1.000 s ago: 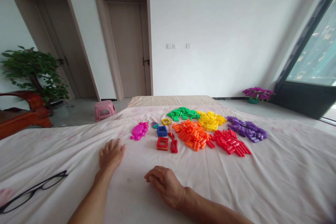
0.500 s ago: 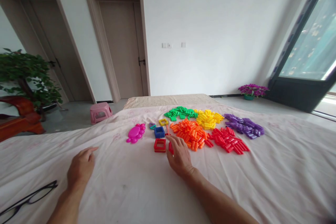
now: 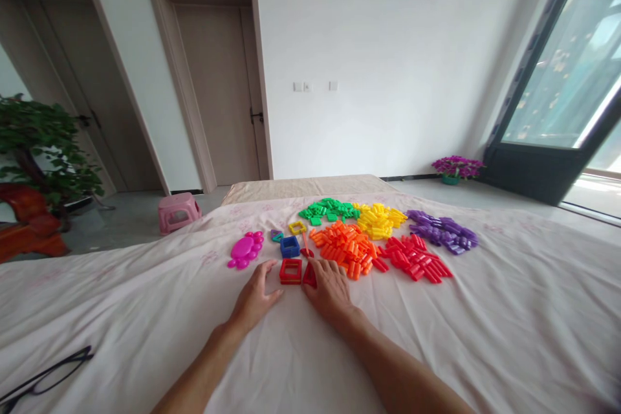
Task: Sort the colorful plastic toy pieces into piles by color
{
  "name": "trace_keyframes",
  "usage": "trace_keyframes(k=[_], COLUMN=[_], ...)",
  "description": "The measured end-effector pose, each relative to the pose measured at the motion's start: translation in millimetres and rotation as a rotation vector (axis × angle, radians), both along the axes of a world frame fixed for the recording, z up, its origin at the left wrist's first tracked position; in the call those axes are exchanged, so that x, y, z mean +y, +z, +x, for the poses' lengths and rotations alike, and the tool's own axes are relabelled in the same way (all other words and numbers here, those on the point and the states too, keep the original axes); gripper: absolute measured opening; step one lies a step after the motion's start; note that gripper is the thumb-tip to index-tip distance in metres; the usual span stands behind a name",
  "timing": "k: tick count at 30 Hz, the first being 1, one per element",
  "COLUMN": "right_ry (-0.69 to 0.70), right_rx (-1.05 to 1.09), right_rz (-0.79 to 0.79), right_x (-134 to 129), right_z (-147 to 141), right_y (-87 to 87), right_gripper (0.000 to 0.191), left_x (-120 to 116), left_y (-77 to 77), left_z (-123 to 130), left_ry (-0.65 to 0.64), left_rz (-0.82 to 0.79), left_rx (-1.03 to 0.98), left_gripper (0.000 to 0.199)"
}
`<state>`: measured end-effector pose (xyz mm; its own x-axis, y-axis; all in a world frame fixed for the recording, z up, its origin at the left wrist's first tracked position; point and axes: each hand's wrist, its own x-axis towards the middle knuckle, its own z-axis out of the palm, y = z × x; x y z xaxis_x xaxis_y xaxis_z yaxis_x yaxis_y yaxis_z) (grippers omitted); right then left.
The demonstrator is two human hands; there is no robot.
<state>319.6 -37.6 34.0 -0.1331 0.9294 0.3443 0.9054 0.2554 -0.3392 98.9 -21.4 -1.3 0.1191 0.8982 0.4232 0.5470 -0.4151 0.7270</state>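
Observation:
My left hand point(image 3: 255, 295) is just left of a stack of red square frames point(image 3: 291, 271), thumb and fingers apart and nothing between them. On the other side of that stack, my right hand point(image 3: 333, 289) has thumb and fingers around a red triangular piece point(image 3: 309, 274), which they partly hide. Behind the red stack sit blue square frames point(image 3: 290, 246) and a yellow square frame point(image 3: 297, 228). A small red piece with a thin orange stick point(image 3: 306, 248) lies beyond my right fingertips. Further left are small teal and purple pieces point(image 3: 276, 235).
Right of centre lie piles of orange point(image 3: 347, 246), red point(image 3: 416, 257), yellow point(image 3: 380, 220), green point(image 3: 330, 209) and purple point(image 3: 442, 230) plastic pieces. Magenta rounded pieces point(image 3: 245, 249) lie left of the frames. Black eyeglasses point(image 3: 48, 372) rest on the cloth point(image 3: 169, 310) at front left.
My left hand has moved right and forward, up beside the red square stack. My right hand has shifted slightly at the red triangular piece. The view has turned a little to the right.

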Motion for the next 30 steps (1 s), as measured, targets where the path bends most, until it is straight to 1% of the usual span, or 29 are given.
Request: trace_keyframes(k=[3,6,10,13,16,19,22,24,28,30], right_ry=[0.024,0.040,0.068,0.083,0.122,0.174,0.201,0.213,0.260,0.301], right_rx=[-0.014,-0.009,0.012,0.027,0.040,0.044,0.041,0.050,0.095,0.129], right_rz=[0.057,0.065,0.049,0.025,0.001,-0.020,-0.023,-0.024,-0.032,-0.025], right_x=[-0.3,1.1,3.0,3.2,2.1,-0.2,-2.1,-2.0,1.4,3.3], right_z=[-1.0,-0.4,0.9,0.8,0.5,0.4,0.5,0.6,0.4,0.0], right_y=[-1.8,-3.6,-4.0,-2.3,0.8,4.1,5.7,5.4,1.7,-1.0], right_gripper=[0.052,0.054,0.055,0.057,0.059,0.059,0.058,0.058,0.060,0.061], left_x=[12.4,18.3,14.1,8.8,7.9,11.5,16.2,18.7,20.6,19.9], left_y=[2.5,11.8,21.9,22.7,18.1,12.6,10.0,9.3,6.6,4.4], left_z=[16.3,25.0,28.6,22.6,3.5,-27.3,-60.0,-79.1,-113.4,-131.4], left_ry=[-0.027,-0.019,0.008,0.041,0.139,0.275,0.360,0.371,0.290,0.332], left_rz=[-0.031,-0.062,-0.041,-0.004,0.005,-0.030,-0.054,-0.063,-0.180,-0.220], left_rx=[0.015,0.078,0.151,0.183,0.126,0.031,0.034,0.062,-0.014,-0.034], left_gripper=[0.066,0.062,0.056,0.048,0.047,0.059,0.062,0.062,0.061,0.059])
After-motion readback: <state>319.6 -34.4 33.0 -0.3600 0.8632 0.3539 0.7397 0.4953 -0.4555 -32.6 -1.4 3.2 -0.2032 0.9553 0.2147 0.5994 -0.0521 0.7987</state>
